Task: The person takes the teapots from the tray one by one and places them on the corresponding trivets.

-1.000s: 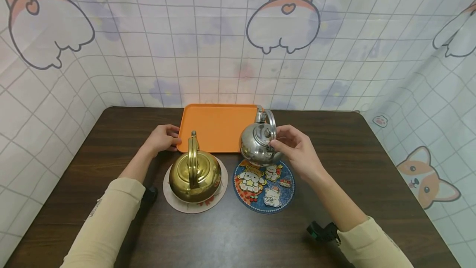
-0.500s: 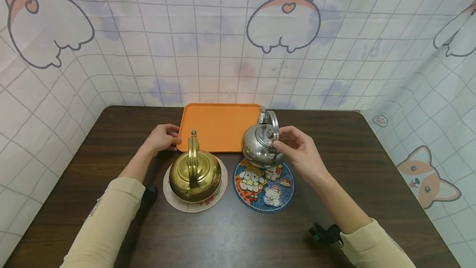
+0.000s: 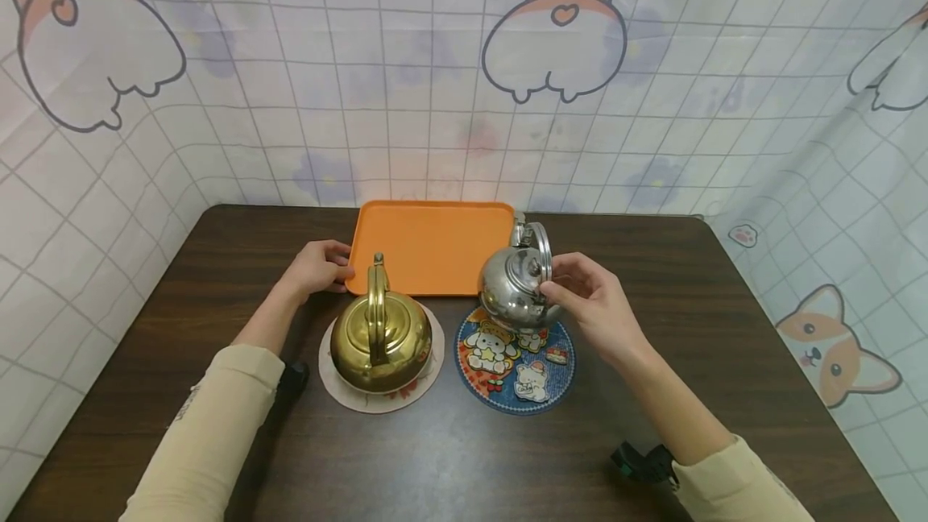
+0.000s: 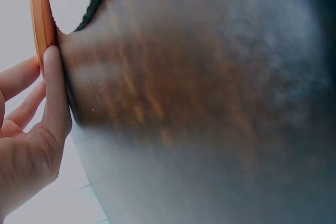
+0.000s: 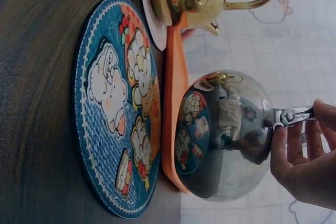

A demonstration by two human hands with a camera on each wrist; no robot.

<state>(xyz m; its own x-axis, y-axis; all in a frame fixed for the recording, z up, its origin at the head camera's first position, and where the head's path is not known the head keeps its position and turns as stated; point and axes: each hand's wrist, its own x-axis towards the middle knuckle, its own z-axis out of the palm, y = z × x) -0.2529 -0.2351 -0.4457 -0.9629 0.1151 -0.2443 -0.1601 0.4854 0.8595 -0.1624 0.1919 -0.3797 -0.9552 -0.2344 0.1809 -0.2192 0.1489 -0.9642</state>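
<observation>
My right hand (image 3: 598, 300) grips the upright handle of a shiny silver kettle (image 3: 516, 288). In the right wrist view the silver kettle (image 5: 231, 135) hangs above the table, apart from the round blue coaster (image 5: 113, 108) with cartoon animals. From the head, it covers the far rim of that coaster (image 3: 500, 385) and overlaps the tray's near right corner. At its left edge, an orange tray (image 3: 431, 244) is pinched between the thumb and fingers of my left hand (image 3: 316, 268). A gold kettle (image 3: 380, 345) stands upright on a pale round coaster (image 3: 333, 393), near my left forearm.
The dark wooden table (image 3: 406, 466) meets a tile-patterned cloth (image 3: 435, 87) behind and on both sides. The tray lies at the table's back edge, behind the gold kettle. A black wrist camera (image 3: 645, 464) sits below my right forearm.
My right hand has moved the silver kettle a little to the right and nearer to me, uncovering the tray's right corner. My left hand, the tray and the gold kettle stay put.
</observation>
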